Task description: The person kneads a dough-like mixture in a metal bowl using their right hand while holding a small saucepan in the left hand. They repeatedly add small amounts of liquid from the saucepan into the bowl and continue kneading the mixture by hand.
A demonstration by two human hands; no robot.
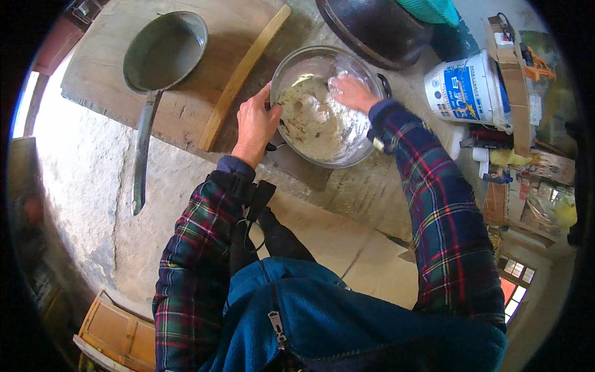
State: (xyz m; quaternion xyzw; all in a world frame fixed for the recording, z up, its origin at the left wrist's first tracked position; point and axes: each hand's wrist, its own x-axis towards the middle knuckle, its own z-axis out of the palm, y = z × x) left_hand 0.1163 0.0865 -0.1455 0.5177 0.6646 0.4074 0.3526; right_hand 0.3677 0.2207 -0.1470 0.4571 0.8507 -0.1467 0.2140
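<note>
A round metal pot (354,159) with dark side handles stands on the worktop before me. Inside it lies a pale, lumpy heap of flour or rough dough (307,114), with loose white powder towards the right. My left hand (258,122) grips the pot at its left side, the thumb by the rim and the fingers partly hidden behind the wall. Within the pot, at the right, is my right hand (352,93), its fingers dusted white and touching the powder. Blur and flour hide how far those fingers are closed.
Left of the pot, a curved wooden strip (244,76) and a long-handled metal pan (165,51) rest on a wooden board (100,60). A large dark vessel (376,30) stands behind. To the right are a white plastic bucket (458,88) and a cardboard piece (516,93).
</note>
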